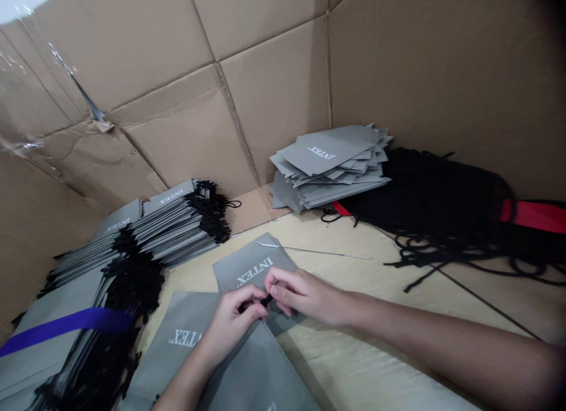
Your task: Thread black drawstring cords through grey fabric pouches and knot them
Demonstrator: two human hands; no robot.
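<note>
Left hand (239, 312) and right hand (304, 291), curled nearly closed, pinch black cord (266, 301) above a gray pouch (256, 367).

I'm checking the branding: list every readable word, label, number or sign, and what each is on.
"INTEX": top pouch of the back stack
"INTEX": top pouch of the middle-left stack
"INTEX", small and blurred: top pouch of the far-left stack
"INTEX": farther loose pouch
"TEX", rest partly hidden by the left forearm: nearer loose pouch
Unreadable, cut off: white mark on the closest pouch
</note>
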